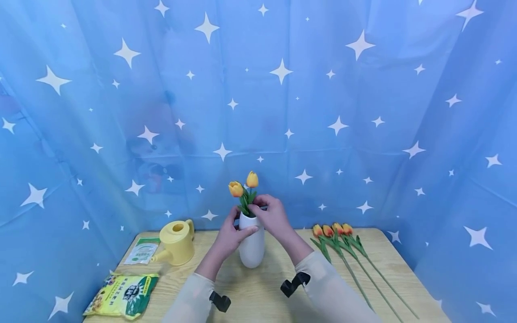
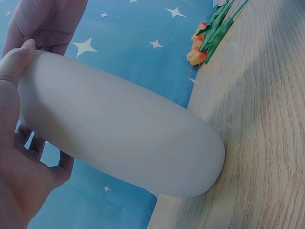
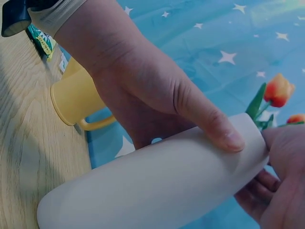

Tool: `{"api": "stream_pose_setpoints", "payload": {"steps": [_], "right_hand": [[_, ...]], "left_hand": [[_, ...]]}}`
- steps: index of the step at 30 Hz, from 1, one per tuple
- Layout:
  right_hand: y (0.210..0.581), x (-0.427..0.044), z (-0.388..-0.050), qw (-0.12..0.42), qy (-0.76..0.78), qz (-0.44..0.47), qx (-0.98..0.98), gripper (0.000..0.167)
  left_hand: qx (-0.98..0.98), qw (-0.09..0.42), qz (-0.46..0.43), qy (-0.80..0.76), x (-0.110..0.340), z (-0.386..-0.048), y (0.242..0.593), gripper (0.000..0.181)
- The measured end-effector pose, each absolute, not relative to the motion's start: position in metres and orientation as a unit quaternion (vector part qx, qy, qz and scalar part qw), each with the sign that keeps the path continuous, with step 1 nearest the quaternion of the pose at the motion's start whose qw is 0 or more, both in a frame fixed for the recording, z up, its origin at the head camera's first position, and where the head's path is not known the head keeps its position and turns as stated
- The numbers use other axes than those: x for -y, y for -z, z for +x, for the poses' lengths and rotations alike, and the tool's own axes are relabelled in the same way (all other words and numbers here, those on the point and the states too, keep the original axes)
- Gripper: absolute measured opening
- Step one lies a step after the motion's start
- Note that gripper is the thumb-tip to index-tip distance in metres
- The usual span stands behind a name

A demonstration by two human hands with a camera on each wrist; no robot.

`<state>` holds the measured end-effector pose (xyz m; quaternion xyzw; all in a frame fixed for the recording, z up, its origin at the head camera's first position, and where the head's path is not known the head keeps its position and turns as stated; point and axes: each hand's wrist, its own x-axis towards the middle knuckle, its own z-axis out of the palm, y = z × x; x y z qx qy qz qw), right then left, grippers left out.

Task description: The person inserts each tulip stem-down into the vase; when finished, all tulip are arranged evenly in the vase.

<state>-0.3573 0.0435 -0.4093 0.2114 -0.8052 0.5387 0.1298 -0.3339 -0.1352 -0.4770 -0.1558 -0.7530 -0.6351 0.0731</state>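
Observation:
A tall white vase point(image 1: 252, 252) stands upright on the wooden table. Two yellow-orange tulips, one on the left point(image 1: 236, 189) and one on the right point(image 1: 252, 179), rise from its mouth with green leaves. My left hand point(image 1: 231, 237) grips the upper body from the left side, its thumb lying across the front of the vase point(image 3: 157, 186) in the right wrist view. At the mouth, my right hand point(image 1: 275, 219) has its fingers curled and pinches a tulip among the leaves. The lower stems are hidden inside the vase.
Several tulips point(image 1: 332, 231) lie on the table's right side, stems pointing toward the front. A yellow watering can point(image 1: 177, 244) stands at left, beside a small white-green packet point(image 1: 142, 252). A yellow-green bag point(image 1: 121, 296) lies nearer. A blue star-patterned curtain point(image 1: 258, 112) hangs behind.

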Motion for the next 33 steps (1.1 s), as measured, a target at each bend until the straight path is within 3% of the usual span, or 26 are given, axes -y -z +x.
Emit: {"api": "stream_pose_setpoints", "payload": {"steps": [11,28,33], "right_hand": [[0.405,-0.054,-0.356,0.111,-0.527,0.195,0.82,0.005],[0.409,-0.08,-0.34,0.048,-0.561,0.18,0.807,0.042],[0.41,-0.093,-0.336,0.043,-0.554,0.171,0.814,0.044]], "left_hand": [[0.755,0.071,-0.164,0.63,0.128,-0.336,0.479,0.067],[0.755,0.057,-0.162,0.633,0.124,-0.335,0.483,0.064],[0.759,0.073,-0.149,0.63,0.135,-0.333,0.477,0.063]]}}
